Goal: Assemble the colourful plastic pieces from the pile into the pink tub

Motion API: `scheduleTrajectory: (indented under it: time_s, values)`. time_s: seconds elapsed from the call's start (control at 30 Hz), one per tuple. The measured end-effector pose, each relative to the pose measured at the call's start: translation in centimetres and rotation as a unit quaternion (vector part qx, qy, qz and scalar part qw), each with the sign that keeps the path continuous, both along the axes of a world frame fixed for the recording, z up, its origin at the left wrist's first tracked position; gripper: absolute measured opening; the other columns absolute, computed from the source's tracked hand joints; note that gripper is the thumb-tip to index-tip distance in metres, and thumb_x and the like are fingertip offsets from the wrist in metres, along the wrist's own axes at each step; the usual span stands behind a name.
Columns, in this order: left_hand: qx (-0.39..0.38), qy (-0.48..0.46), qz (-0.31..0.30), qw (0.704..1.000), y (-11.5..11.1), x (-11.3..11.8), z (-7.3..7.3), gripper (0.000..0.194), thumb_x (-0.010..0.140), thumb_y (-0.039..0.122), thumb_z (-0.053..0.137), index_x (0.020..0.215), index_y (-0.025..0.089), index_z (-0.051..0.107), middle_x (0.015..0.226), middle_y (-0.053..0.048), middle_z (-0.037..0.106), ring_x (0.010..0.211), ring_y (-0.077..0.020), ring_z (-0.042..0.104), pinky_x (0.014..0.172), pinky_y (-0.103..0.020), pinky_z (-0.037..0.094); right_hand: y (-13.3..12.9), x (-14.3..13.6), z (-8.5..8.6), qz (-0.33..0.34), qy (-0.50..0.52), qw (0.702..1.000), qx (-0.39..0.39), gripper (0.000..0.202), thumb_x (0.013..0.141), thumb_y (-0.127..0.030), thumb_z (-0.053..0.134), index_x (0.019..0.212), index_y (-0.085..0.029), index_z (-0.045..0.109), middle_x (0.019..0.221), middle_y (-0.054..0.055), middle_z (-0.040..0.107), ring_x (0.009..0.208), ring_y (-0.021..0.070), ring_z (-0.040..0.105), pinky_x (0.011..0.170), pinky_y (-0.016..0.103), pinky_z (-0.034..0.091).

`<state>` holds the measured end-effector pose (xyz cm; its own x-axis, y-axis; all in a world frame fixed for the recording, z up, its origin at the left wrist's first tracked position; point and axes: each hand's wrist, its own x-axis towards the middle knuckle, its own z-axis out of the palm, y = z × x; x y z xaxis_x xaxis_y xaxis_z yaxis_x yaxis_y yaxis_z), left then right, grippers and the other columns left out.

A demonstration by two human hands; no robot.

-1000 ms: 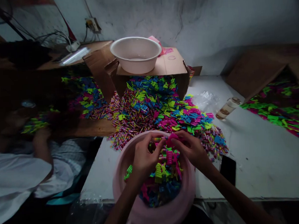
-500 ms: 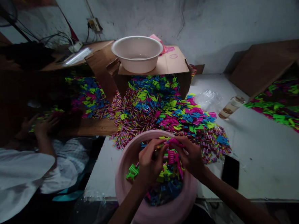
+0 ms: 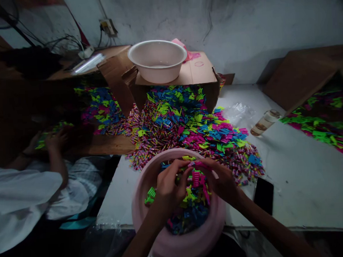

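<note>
bright pink plastic piece (image 3: 203, 164), looking slim

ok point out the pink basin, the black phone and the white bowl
Pink basin (image 3: 186, 248): head view, on its near side.
Black phone (image 3: 264, 195): head view, middle of its screen.
White bowl (image 3: 159, 73): head view, front outer wall.

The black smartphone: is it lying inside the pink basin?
No, the black smartphone lies on the white table, to the right of the pink basin.

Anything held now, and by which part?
Pink piece, pinched by the right hand; exact grip spot hidden by fingers. Left hand is at its left end; whether gripping, can't tell.
</note>
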<state>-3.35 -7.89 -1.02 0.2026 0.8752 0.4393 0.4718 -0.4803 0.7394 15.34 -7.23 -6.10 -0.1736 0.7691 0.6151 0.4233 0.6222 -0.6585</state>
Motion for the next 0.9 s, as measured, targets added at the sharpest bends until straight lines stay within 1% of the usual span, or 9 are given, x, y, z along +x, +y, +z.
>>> scheduleTrajectory:
  time_s: [0.17, 0.3, 0.4, 0.47, 0.53, 0.67, 0.77, 0.83, 0.9]
  values:
    - [0.081, -0.001, 0.025, 0.996, -1.3, 0.5, -0.7, 0.021, 0.094, 0.01, 0.061, 0.112, 0.018, 0.066, 0.101, -0.007, 0.075, 0.093, -0.0166, 0.072, 0.086, -0.025, 0.056, -0.1, 0.0, 0.0, 0.031, 0.0, 0.999, -0.012, 0.026, 0.099, -0.019, 0.056, 0.12, -0.03, 0.067, 0.108, 0.004, 0.078, 0.099, 0.0221, 0.074, 0.09, 0.036, 0.059]
    - [0.101, 0.002, 0.062, 0.993, -1.4, 1.0, -0.5, 0.023, 0.096, 0.012, 0.059, 0.117, 0.019, 0.065, 0.1, -0.008, 0.075, 0.092, -0.0181, 0.072, 0.086, -0.027, 0.056, -0.3, -0.3, 1.2, 0.017, 0.016, 1.0, -0.019, 0.028, 0.098, -0.019, 0.056, 0.122, -0.031, 0.065, 0.113, 0.004, 0.076, 0.104, 0.0236, 0.073, 0.094, 0.038, 0.059]
    - [0.082, 0.005, 0.045, 0.996, -1.0, 0.9, 0.5, 0.021, 0.097, 0.014, 0.058, 0.116, 0.019, 0.066, 0.102, -0.007, 0.074, 0.094, -0.0184, 0.071, 0.088, -0.028, 0.056, -0.4, -0.7, 2.2, 0.014, 0.059, 0.996, -0.061, 0.029, 0.098, -0.019, 0.057, 0.124, -0.031, 0.06, 0.116, 0.004, 0.074, 0.109, 0.0224, 0.071, 0.092, 0.036, 0.059]
    - [0.046, 0.007, 0.024, 0.999, -0.9, 0.8, 1.2, 0.019, 0.097, 0.016, 0.058, 0.114, 0.02, 0.067, 0.104, -0.007, 0.074, 0.096, -0.0185, 0.071, 0.089, -0.029, 0.056, -0.6, -1.0, 2.6, 0.019, 0.094, 0.991, -0.088, 0.024, 0.098, -0.02, 0.058, 0.119, -0.03, 0.06, 0.115, 0.005, 0.073, 0.11, 0.0226, 0.07, 0.091, 0.036, 0.059]
    - [0.022, 0.012, 0.022, 0.999, -1.1, 0.7, 1.6, 0.018, 0.097, 0.018, 0.059, 0.113, 0.021, 0.067, 0.104, -0.007, 0.074, 0.097, -0.0188, 0.071, 0.09, -0.029, 0.056, -0.8, -1.3, 2.8, 0.018, 0.114, 0.988, -0.1, 0.018, 0.097, -0.021, 0.06, 0.113, -0.029, 0.062, 0.111, 0.005, 0.074, 0.106, 0.0226, 0.071, 0.089, 0.036, 0.059]
    - [0.056, 0.023, 0.051, 0.997, -2.1, 1.0, 1.1, 0.022, 0.097, 0.015, 0.058, 0.117, 0.02, 0.066, 0.105, -0.007, 0.075, 0.098, -0.0183, 0.071, 0.092, -0.028, 0.055, -1.1, -1.8, 2.7, 0.001, 0.119, 0.989, -0.085, 0.017, 0.096, -0.02, 0.062, 0.109, -0.03, 0.066, 0.102, 0.002, 0.076, 0.091, 0.0193, 0.073, 0.079, 0.031, 0.058]
    - [0.078, 0.019, 0.057, 0.995, -2.4, 1.0, 0.7, 0.026, 0.098, 0.011, 0.055, 0.12, 0.019, 0.065, 0.107, -0.008, 0.074, 0.099, -0.0179, 0.071, 0.093, -0.028, 0.054, -1.0, -1.8, 2.7, 0.014, 0.128, 0.989, -0.075, 0.018, 0.096, -0.02, 0.061, 0.11, -0.03, 0.068, 0.103, 0.003, 0.076, 0.095, 0.0208, 0.073, 0.081, 0.032, 0.058]
    - [0.064, 0.017, 0.036, 0.997, -2.0, 0.5, 0.7, 0.026, 0.098, 0.013, 0.055, 0.12, 0.02, 0.066, 0.105, -0.008, 0.075, 0.097, -0.0183, 0.071, 0.091, -0.028, 0.055, -0.8, -1.6, 2.7, 0.027, 0.135, 0.987, -0.087, 0.016, 0.096, -0.021, 0.062, 0.108, -0.03, 0.07, 0.102, 0.004, 0.076, 0.096, 0.0218, 0.073, 0.082, 0.034, 0.058]
    - [0.026, 0.028, -0.006, 0.999, -1.4, -0.3, 0.9, 0.023, 0.097, 0.017, 0.058, 0.117, 0.022, 0.069, 0.103, -0.006, 0.076, 0.094, -0.0187, 0.071, 0.089, -0.028, 0.055, -0.6, -1.4, 2.7, 0.041, 0.136, 0.984, -0.107, 0.013, 0.094, -0.023, 0.064, 0.103, -0.029, 0.071, 0.098, 0.003, 0.077, 0.093, 0.0218, 0.073, 0.082, 0.034, 0.057]
